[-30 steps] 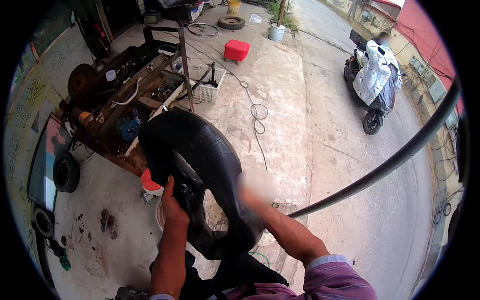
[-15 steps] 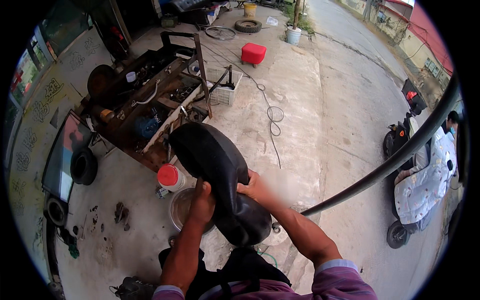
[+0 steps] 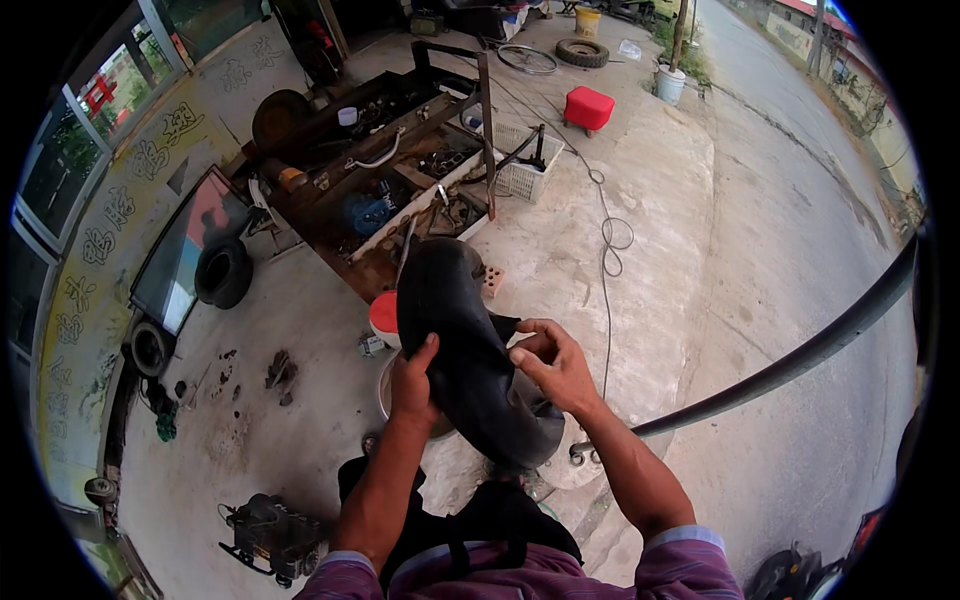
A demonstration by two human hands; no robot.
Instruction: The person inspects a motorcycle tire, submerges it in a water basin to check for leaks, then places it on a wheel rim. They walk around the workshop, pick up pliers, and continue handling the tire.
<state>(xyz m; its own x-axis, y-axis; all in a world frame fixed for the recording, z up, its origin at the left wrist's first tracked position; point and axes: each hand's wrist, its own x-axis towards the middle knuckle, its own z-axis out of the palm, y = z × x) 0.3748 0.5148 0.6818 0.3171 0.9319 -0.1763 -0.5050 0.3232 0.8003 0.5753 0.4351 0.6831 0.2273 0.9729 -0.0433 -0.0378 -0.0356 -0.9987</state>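
The right hand (image 3: 556, 370) has shifted to a fold (image 3: 505, 326) on the black tube (image 3: 438, 295), fingers narrow, grip unclear, leaving the left hand (image 3: 411, 385) holding it steady.

The left forearm (image 3: 385, 490) rises bare from the lower edge, leaning slightly inward, its wrist nearly straight. The left hand (image 3: 410, 388) has its thumb (image 3: 428, 352) extended forward, away from the body, while its fingers are mostly hidden underneath. The right forearm (image 3: 632, 465), also bare, slants in from the other side, the elbow bent. The right hand (image 3: 560, 372) sits apart from the left and a little farther forward, its thumb and index finger (image 3: 545, 328) bent toward each other, the remaining fingers partly hidden.
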